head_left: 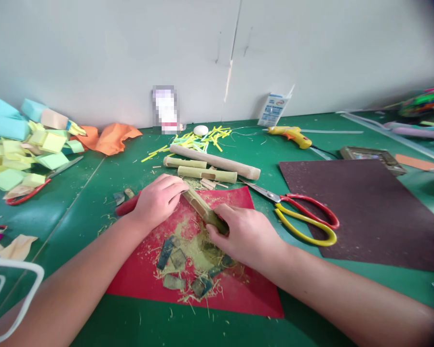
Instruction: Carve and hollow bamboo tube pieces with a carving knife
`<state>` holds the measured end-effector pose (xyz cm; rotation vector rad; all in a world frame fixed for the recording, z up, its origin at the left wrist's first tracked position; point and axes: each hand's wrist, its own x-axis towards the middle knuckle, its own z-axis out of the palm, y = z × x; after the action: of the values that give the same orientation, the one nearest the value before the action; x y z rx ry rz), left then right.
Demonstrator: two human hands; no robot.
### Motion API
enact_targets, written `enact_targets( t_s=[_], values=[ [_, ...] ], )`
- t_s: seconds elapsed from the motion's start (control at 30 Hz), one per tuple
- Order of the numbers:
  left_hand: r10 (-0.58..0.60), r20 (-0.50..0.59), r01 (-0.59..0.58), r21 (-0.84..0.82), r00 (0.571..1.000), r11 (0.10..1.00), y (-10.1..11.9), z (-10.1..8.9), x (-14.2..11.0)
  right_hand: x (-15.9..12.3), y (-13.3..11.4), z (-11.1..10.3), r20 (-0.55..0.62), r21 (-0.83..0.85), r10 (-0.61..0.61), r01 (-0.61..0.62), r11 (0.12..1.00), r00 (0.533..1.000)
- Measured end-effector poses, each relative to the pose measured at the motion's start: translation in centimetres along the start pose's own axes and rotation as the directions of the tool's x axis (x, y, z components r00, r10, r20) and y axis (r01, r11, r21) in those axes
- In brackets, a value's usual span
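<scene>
My right hand point(244, 231) is closed around the near end of a bamboo tube point(198, 205), which slants away from me and has a slot cut in its upper side. At the tube's far end my left hand point(161, 197) is curled palm down. A red handle point(128, 204) sticks out on its left side, and a thin edge shows at its fingertips; the rest of this tool is hidden. Under both hands lies a red sheet point(130, 279), strewn with bamboo shavings point(191, 241) and dark green bamboo chips point(202, 286).
Behind are a slotted bamboo piece point(217, 175), a wooden rod point(215, 161) and cut straws point(191, 143). Scissors point(296, 207) lie at right beside a dark brown sheet point(358, 217), with a yellow glue gun point(291, 136) beyond. Folded papers point(25, 144) pile up at left.
</scene>
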<state>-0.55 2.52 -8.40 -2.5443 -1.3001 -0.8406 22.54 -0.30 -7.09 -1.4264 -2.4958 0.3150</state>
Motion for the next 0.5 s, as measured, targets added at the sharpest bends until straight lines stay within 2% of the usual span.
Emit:
enact_targets(
  t_s=[0.27,0.4,0.5],
  values=[
    [-0.004,0.002,0.004,-0.064,1.0,0.998,-0.02,-0.13,0.16,0.02,0.06,0.13,-0.006,0.008,0.0,0.001,1.0,1.0],
    [0.049,-0.008,-0.05,-0.127,0.999,0.991,0.21,-0.07,0.29,-0.05,0.03,0.02,0.012,0.001,-0.007,0.007,1.0,1.0],
    [0.101,0.03,-0.095,-0.166,0.994,0.982,0.35,-0.17,0.36,-0.12,0.05,0.0,0.021,-0.018,-0.021,0.021,1.0,1.0]
  ],
)
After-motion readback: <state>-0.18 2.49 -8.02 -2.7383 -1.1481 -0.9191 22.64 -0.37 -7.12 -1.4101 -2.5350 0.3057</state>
